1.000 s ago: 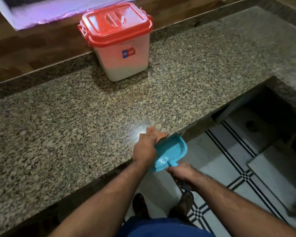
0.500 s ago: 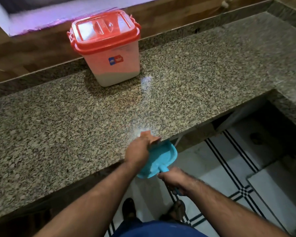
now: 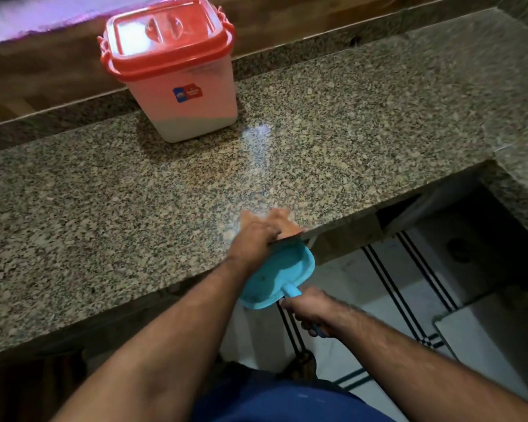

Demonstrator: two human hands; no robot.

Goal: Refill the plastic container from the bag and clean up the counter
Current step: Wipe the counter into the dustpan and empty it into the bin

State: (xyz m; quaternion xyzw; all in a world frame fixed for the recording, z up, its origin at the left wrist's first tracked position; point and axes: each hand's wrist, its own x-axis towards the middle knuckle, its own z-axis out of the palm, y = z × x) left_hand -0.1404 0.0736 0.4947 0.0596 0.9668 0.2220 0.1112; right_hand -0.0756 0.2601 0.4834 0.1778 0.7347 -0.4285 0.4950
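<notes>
A white plastic container with a red lid stands shut at the back of the granite counter. My left hand presses an orange cloth flat on the counter at its front edge. Just below that edge my right hand grips the handle of a blue dustpan, whose open mouth touches the counter edge under the cloth. No bag is in view.
A wooden wall strip runs behind the counter. The counter turns toward me at the right. Below lies a white tiled floor with black stripes. My feet stand close to the counter base.
The view has shifted, so the container sits a little further left and the counter looks closer. My left hand and cloth stay at the edge with small wiping motion; the dustpan stays beneath.
</notes>
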